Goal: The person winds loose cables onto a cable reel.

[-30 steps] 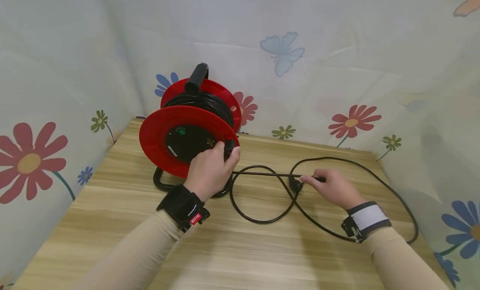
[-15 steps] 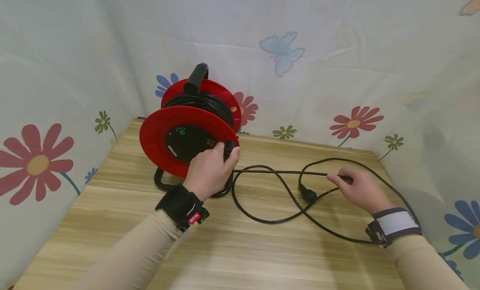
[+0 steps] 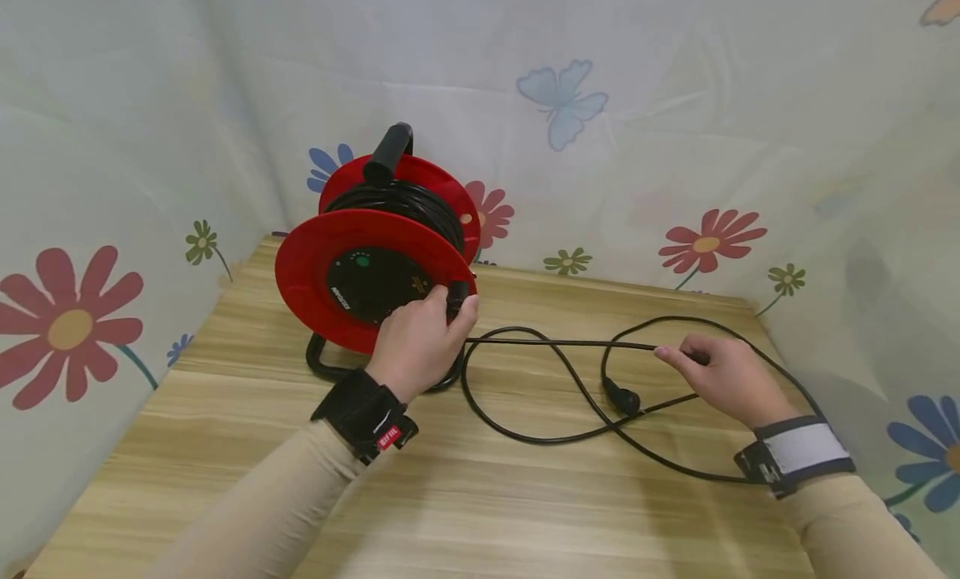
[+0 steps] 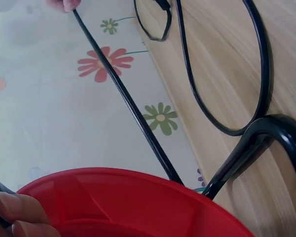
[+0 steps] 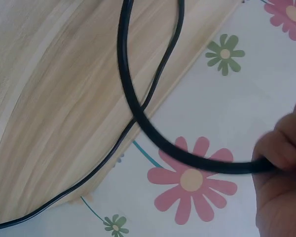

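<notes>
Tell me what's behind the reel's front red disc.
Behind the front red disc: wound black cable, then the rear red disc. The cable's lower turns and whatever they wrap around are covered, so can't say.

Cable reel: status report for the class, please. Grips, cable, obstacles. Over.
Left grip on black knob of reel. Right grip pinching cable, span to reel nearly straight. Plug and loose loops on table; nothing seen blocking the span.

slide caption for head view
Left hand grips the knob on the reel, right hand holds the cable, plug on the table.
</notes>
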Tool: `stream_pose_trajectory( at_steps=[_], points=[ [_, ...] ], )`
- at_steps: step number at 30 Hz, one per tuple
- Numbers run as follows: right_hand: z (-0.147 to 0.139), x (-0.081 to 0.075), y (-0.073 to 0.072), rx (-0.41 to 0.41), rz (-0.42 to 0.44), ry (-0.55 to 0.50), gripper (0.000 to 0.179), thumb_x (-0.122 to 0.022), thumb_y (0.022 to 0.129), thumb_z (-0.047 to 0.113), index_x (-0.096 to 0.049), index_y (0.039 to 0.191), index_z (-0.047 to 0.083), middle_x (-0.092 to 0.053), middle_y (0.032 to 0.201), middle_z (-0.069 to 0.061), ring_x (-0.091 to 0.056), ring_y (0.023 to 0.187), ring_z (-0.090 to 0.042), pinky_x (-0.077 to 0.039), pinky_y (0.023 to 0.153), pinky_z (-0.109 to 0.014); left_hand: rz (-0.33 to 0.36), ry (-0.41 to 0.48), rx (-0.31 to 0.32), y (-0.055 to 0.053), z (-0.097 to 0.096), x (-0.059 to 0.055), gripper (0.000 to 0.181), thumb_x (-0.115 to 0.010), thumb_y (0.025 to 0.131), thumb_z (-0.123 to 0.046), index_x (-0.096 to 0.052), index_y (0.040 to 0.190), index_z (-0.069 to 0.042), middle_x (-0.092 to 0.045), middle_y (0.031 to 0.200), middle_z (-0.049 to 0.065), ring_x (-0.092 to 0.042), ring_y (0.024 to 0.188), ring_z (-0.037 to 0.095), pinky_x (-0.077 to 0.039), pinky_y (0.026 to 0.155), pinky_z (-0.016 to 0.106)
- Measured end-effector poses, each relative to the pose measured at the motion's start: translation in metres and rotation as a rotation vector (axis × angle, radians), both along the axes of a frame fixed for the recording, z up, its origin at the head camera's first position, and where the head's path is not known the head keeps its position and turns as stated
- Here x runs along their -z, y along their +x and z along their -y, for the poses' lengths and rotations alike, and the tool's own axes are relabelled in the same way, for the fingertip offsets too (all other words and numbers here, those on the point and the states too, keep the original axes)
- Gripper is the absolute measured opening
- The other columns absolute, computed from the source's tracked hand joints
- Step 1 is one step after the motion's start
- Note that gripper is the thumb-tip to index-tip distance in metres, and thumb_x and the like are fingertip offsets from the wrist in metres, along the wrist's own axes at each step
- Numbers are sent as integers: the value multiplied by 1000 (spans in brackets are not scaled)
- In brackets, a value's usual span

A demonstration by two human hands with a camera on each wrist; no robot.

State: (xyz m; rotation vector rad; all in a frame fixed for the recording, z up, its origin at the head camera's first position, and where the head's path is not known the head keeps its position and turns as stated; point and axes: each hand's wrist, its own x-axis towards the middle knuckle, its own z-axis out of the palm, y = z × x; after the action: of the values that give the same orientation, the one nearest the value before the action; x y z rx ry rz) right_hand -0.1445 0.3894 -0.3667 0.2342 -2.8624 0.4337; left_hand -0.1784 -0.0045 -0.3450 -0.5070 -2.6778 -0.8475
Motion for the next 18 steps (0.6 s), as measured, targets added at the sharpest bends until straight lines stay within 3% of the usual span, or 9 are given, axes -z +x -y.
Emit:
stream_pose_trajectory(
  at_steps=[6, 18],
  points=[
    [0, 6, -5, -96, -17, 17, 37, -51, 97, 34, -54, 69, 11, -35, 53, 2, -33, 45, -13, -29, 45, -28, 3, -23, 1, -1, -2, 7, 44, -37, 97, -47, -51, 79, -9, -51, 55, 4, -48, 47, 17, -36, 40, 29],
    [4, 22, -11, -87, -41, 18, 30, -54, 97, 28, -59, 75, 8, -38, 54, 0, -34, 46, -13, -31, 45, -29, -2, -21, 1, 0, -1, 17, 44, -37, 97, -47, -50, 78, -10, -51, 54, 3, -47, 46, 17, -35, 40, 28]
  ],
)
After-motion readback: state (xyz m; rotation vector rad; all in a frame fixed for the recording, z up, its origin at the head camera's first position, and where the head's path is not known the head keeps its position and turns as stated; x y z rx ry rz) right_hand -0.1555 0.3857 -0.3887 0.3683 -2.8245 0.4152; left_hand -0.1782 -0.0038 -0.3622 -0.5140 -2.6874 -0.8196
